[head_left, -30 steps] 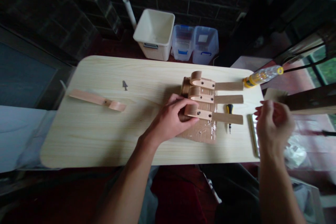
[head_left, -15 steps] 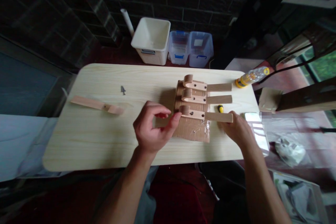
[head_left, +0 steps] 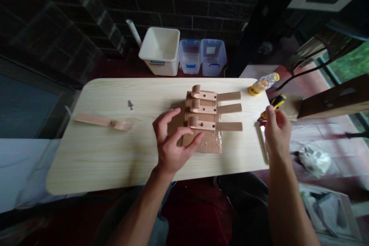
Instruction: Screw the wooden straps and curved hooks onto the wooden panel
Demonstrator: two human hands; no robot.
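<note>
A cardboard block (head_left: 203,146) wrapped in clear film lies on the table, with three curled wooden hooks (head_left: 208,126) side by side across it. Dark screws show in their holes. My left hand (head_left: 173,146) is open beside the nearest hook, thumb and fingers apart around its curled end; whether they touch is unclear. Off the table's right side, my right hand (head_left: 277,130) is closed on a yellow-and-black screwdriver (head_left: 278,101), its metal tip pointing down and left. Another wooden hook piece (head_left: 98,120) lies at the left, near several loose screws (head_left: 130,104).
A clear bottle with yellow ends (head_left: 263,83) is at the table's back right corner. A flat, pale-edged object (head_left: 261,144) lies along the right edge. Behind the table stand a cream bin (head_left: 163,65) and two clear plastic boxes (head_left: 213,55).
My right hand has lifted the screwdriver off the table beside the block and carried it up and right. My left hand's fingers have spread wider. The view has shifted somewhat.
</note>
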